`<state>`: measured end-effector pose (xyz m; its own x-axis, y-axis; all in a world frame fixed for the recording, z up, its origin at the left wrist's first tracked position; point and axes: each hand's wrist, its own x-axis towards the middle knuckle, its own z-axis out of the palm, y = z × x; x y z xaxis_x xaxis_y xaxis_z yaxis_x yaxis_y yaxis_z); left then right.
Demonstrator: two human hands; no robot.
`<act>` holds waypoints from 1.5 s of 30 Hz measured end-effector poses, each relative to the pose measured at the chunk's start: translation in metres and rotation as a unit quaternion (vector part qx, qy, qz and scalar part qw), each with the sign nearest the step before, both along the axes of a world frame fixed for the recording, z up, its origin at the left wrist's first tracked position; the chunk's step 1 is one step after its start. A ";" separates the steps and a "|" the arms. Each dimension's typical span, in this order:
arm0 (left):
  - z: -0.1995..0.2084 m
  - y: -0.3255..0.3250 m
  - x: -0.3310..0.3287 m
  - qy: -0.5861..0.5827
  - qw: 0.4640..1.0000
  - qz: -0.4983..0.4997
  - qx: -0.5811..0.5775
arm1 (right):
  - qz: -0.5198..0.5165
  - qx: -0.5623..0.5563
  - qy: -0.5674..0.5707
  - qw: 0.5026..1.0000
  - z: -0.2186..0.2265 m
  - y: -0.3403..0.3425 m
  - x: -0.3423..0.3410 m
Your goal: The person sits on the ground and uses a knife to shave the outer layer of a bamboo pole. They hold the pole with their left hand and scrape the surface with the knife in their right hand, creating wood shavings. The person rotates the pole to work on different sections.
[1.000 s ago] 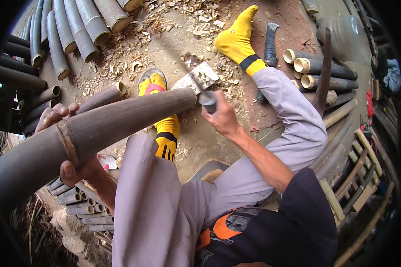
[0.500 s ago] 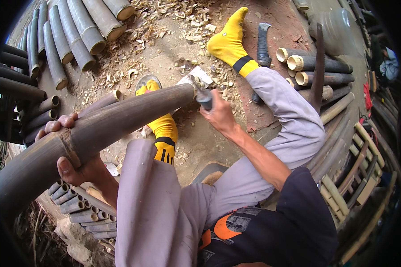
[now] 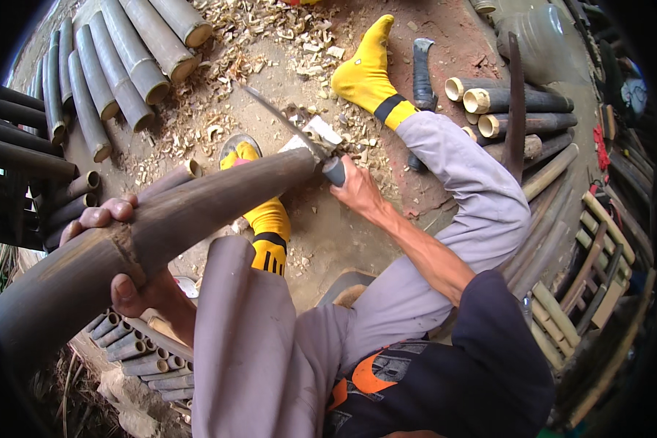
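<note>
A thick dark bamboo pole [image 3: 219, 198] slants across in front of me, from the lower left up to the middle. My left hand [image 3: 153, 293] is wrapped around it near a node, thumb below and fingertips over the top. At the pole's far end, my right hand [image 3: 359, 190] grips the dark handle of a knife [image 3: 288, 125]. Its long, narrow blade points up and left, lying across or just beyond the pole's cut end; whether it touches cannot be told. My left trouser leg [image 3: 241, 328] is beneath the pole's near side.
Cut bamboo lengths [image 3: 128, 55] lie at the far left, with more stacked at the right [image 3: 522, 101]. A dark, toothed blade [image 3: 515, 109] stands beside that stack, near a black-wrapped tool [image 3: 422, 73]. Shavings [image 3: 190, 120] cover the ground around my yellow-socked feet [image 3: 365, 73]. Slim bamboo tubes [image 3: 142, 358] fill the lower left.
The knife's blade has swung out and now shows at full length, pointing up and left. The pole and my left hand have shifted slightly right and down.
</note>
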<state>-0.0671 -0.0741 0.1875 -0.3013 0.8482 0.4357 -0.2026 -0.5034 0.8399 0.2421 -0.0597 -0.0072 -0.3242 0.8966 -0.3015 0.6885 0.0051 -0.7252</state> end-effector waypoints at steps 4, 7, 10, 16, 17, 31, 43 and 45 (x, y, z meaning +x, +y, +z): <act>0.000 0.000 -0.010 0.016 1.000 -0.027 0.004 | -0.047 -0.089 0.056 0.993 0.023 -0.002 0.001; 0.008 -0.019 -0.017 0.067 0.998 0.017 -0.010 | -0.085 0.038 0.135 0.986 0.071 0.004 -0.015; -0.007 -0.001 -0.015 0.054 0.998 0.011 -0.014 | -0.074 0.036 0.078 0.994 0.030 -0.006 -0.003; 0.022 0.013 0.028 -0.055 0.958 0.253 -0.122 | -0.017 -0.108 -0.007 0.994 0.024 0.002 0.005; 0.019 0.014 0.024 -0.052 0.961 0.250 -0.105 | -0.037 -0.064 0.030 0.997 0.036 0.006 0.003; 0.004 0.007 0.015 -0.012 0.976 0.212 -0.055 | -0.033 0.020 0.056 0.998 0.040 0.005 0.002; 0.003 -0.003 -0.002 0.001 0.986 0.159 -0.054 | -0.023 -0.032 0.027 0.999 0.020 -0.003 0.009; -0.002 -0.009 -0.009 -0.011 0.992 0.124 -0.038 | -0.058 0.013 0.081 0.995 0.044 0.003 0.005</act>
<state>-0.0760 -0.0828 0.1859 -0.5128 0.7773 0.3645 -0.0993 -0.4754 0.8741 0.2474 -0.0570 0.0366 -0.2608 0.9377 -0.2294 0.5589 -0.0470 -0.8279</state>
